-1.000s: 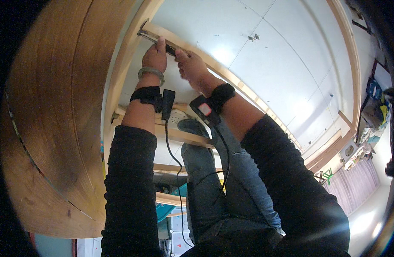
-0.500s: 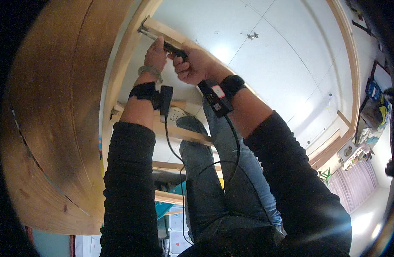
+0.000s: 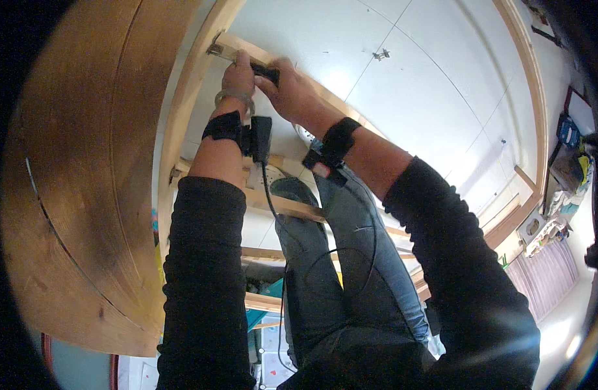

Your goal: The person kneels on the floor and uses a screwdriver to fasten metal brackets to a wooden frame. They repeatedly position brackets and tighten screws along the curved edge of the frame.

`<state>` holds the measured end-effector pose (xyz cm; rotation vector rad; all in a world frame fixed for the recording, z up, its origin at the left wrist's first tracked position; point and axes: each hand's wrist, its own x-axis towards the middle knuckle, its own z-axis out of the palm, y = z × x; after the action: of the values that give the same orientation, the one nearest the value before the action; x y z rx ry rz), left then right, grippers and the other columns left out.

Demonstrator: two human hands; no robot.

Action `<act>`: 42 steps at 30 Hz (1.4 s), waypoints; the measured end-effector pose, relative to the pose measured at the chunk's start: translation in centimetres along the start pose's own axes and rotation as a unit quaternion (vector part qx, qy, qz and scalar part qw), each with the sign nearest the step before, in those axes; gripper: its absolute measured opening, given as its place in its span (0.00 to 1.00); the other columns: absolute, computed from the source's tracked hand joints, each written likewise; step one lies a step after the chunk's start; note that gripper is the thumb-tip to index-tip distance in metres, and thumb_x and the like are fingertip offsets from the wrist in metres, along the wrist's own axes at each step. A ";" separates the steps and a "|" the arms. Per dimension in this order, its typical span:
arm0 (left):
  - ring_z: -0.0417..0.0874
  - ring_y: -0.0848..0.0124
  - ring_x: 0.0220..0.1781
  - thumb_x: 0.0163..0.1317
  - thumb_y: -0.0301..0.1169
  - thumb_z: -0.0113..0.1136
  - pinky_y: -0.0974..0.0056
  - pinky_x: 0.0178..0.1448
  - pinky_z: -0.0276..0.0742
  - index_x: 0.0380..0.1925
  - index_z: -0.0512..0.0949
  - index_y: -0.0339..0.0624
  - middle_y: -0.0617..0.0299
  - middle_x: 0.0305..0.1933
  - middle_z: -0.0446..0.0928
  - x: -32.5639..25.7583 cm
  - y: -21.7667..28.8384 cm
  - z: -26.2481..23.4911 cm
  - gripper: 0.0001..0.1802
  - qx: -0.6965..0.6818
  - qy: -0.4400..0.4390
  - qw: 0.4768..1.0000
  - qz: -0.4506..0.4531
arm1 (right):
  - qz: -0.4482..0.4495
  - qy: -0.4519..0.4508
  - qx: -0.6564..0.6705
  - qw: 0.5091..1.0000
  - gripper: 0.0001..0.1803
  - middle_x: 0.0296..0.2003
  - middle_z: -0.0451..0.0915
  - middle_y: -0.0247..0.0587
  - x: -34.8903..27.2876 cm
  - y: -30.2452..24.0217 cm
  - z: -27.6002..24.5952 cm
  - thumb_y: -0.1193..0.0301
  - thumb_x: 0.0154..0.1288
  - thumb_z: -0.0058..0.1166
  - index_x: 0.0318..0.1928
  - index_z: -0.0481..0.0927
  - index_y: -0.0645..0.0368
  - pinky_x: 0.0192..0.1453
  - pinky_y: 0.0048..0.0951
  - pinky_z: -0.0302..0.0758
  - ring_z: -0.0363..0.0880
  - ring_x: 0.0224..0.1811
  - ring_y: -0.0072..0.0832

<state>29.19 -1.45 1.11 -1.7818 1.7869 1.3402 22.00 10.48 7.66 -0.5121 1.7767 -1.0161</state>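
A screwdriver with a black handle [image 3: 266, 72] lies along the wooden crossbar [image 3: 312, 83], pointing toward a small metal bracket [image 3: 214, 49] where the bar meets a longer rail. My left hand [image 3: 238, 79] is closed around its front part, near the bracket, and hides most of the shaft. On the handle's rear end is my right hand [image 3: 292, 94], thumb and forefinger pinching it from either side. Whether the tip touches a screw cannot be made out.
A broad brown wooden panel [image 3: 71, 162] rises along the left. Lower wooden rungs [image 3: 292, 207] cross in front of my legs. A small metal piece [image 3: 381, 54] lies on the pale tiled floor [image 3: 442, 71]. Black cables hang from the wrist straps; clutter [image 3: 565, 188] lines the far right.
My right hand has turned on the handle, its curled fingers now facing away and its wrist box swung lower. The left hand has shifted slightly and covers more of the shaft.
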 end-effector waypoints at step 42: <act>0.76 0.44 0.46 0.59 0.67 0.30 0.51 0.51 0.69 0.39 0.74 0.28 0.38 0.39 0.76 1.0 -1.6 -1.4 0.46 0.055 -0.072 0.991 0.094 | 0.269 0.016 0.447 0.853 0.09 0.15 0.67 0.27 1.9 3.1 1.6 0.62 0.65 0.48 0.36 0.74 0.54 0.16 0.20 0.60 0.62 0.14 0.19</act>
<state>31.00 -2.77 0.45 -1.4518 1.9468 1.3714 22.94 10.18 3.80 0.5616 1.1560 -1.2795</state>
